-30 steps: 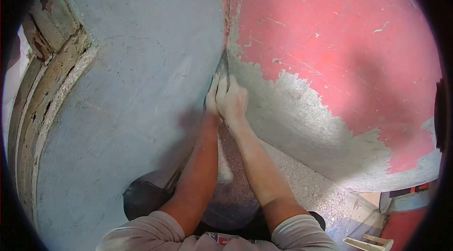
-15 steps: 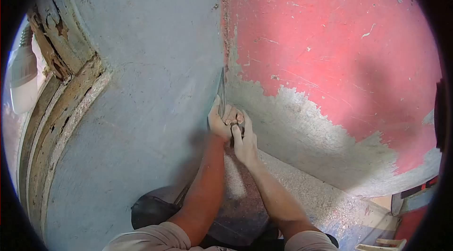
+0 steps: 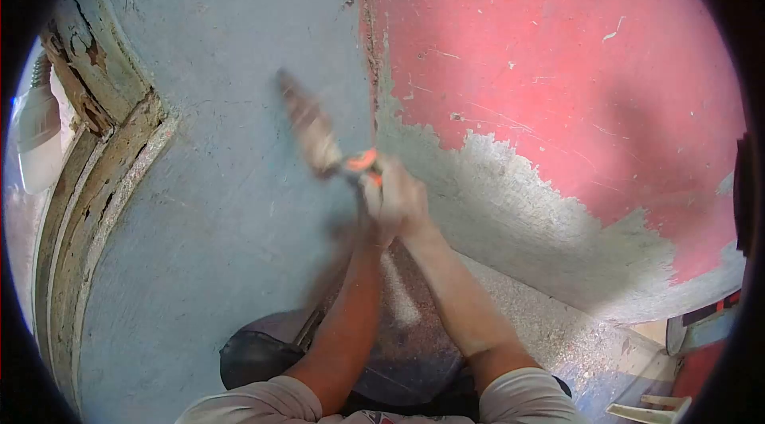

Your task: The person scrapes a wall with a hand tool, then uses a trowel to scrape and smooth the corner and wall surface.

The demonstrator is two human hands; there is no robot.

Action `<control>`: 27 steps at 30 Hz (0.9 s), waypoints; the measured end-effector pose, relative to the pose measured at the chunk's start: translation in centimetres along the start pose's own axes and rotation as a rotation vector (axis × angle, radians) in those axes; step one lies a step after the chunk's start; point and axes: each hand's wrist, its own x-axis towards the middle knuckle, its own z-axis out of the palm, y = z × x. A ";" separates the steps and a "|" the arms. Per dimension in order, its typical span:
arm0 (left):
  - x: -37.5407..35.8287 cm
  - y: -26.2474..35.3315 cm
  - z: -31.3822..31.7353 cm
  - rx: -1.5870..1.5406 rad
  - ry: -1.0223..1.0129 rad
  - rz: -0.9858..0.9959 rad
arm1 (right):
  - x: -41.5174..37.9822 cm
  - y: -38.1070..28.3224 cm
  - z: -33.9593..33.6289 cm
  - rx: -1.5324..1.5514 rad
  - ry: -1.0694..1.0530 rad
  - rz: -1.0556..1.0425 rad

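Both of my hands are clasped together at the corner where two walls meet. My right hand (image 3: 401,197) lies on top, and my left hand (image 3: 368,217) is mostly hidden under it. They grip the orange handle of a scraper (image 3: 360,161). Its motion-blurred blade (image 3: 307,123) points up and to the left, over the grey plastered wall (image 3: 231,209). To the right of my hands is the red painted wall (image 3: 558,65), with a rough patch of grey plaster (image 3: 510,217) along its lower part.
A weathered wooden frame (image 3: 103,153) curves down the left edge. A black bucket (image 3: 251,356) sits low between my arms, on a speckled floor (image 3: 550,320). A white object (image 3: 645,408) and something red (image 3: 701,368) lie at the bottom right.
The scraper's blade stood upright in the wall corner; it has swung out to the left over the grey wall, now blurred. My hands rose slightly and closed together on the handle.
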 end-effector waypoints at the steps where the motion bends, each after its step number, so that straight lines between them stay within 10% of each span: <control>1: -0.1 -0.4 -0.2 0.016 0.008 -0.020 | 1.0 0.9 0.6 0.047 0.043 0.137; 9: -0.7 -0.5 0.8 0.040 0.028 -0.048 | 2.2 1.7 1.8 -0.155 -0.071 -0.289; 18: -0.2 0.8 2.3 0.033 0.012 -0.051 | 4.5 1.7 2.7 -0.028 0.144 0.183; 22: 0.0 0.6 2.3 0.029 0.005 -0.051 | 4.5 0.0 2.1 0.023 0.160 -0.108; 27: -0.3 -0.9 1.7 0.043 0.009 -0.060 | 4.7 0.0 1.4 -0.006 0.089 0.038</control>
